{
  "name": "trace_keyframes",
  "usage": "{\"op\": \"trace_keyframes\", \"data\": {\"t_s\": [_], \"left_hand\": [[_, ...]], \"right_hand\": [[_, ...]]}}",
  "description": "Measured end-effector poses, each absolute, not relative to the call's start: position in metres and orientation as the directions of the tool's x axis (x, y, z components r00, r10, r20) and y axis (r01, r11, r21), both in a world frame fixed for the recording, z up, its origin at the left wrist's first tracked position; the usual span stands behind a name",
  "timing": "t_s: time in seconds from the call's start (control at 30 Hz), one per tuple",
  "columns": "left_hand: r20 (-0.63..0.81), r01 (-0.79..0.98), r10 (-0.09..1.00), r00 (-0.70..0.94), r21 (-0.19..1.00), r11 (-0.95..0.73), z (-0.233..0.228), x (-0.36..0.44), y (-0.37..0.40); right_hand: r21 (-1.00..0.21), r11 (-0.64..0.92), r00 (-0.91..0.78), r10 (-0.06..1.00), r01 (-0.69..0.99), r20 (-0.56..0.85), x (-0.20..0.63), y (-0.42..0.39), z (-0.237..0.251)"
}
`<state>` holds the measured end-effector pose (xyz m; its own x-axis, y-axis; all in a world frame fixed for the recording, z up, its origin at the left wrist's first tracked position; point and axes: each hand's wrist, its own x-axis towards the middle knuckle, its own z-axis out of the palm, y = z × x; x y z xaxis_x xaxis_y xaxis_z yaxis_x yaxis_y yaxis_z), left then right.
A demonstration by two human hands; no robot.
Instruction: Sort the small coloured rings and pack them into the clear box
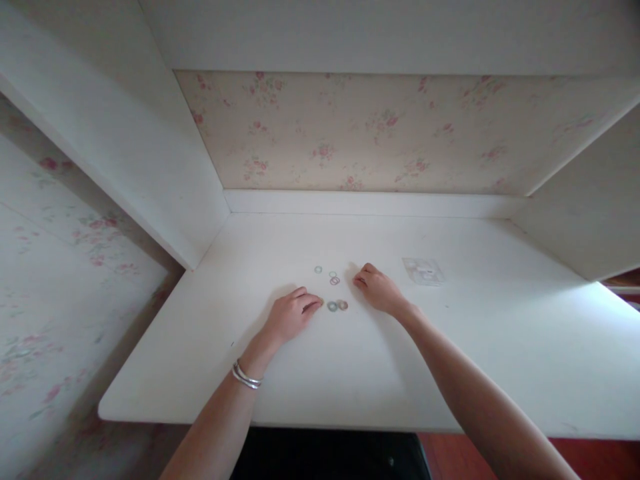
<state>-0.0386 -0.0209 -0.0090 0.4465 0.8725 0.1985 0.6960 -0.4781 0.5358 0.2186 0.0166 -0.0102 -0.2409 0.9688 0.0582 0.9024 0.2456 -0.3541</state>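
Left hand, small rings just beside

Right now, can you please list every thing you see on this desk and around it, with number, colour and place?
small rings: about five, blue, green, pink and brownish, middle of the desk between the hands
clear packet: one, see-through, right of the rings
desk: one, white, fills the centre
wallpaper: cream with pink flowers, behind the desk and at left
side panels: two, white, left and right of the desk
bracelet: silver, on the left wrist
left hand: fingertips down, next to the rings
right hand: resting right of the rings
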Motion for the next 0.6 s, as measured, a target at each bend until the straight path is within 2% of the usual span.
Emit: {"op": "trace_keyframes", "data": {"t_s": [0.13,0.23,0.37,0.6], "left_hand": [[0.174,0.600,0.928,0.330,0.720,-0.349,-0.012,-0.041,-0.012],[0.104,0.549,0.965,0.241,0.806,-0.224,-0.014,-0.042,-0.008],[0.062,0.541,0.976,0.208,0.824,-0.168,-0.015,-0.043,-0.006],[0.073,0.542,0.976,0.207,0.822,-0.177,-0.015,-0.044,-0.006]], "right_hand": [[-0.404,0.259,-0.215,0.965,0.877,0.152,0.206,0.000,-0.008],[-0.438,0.356,-0.276,0.931,0.826,0.238,0.189,-0.015,-0.001],[-0.387,0.489,-0.408,0.870,0.782,0.277,0.166,-0.027,0.005],[-0.216,0.580,-0.536,0.812,0.786,0.230,0.141,-0.024,0.008]]}}
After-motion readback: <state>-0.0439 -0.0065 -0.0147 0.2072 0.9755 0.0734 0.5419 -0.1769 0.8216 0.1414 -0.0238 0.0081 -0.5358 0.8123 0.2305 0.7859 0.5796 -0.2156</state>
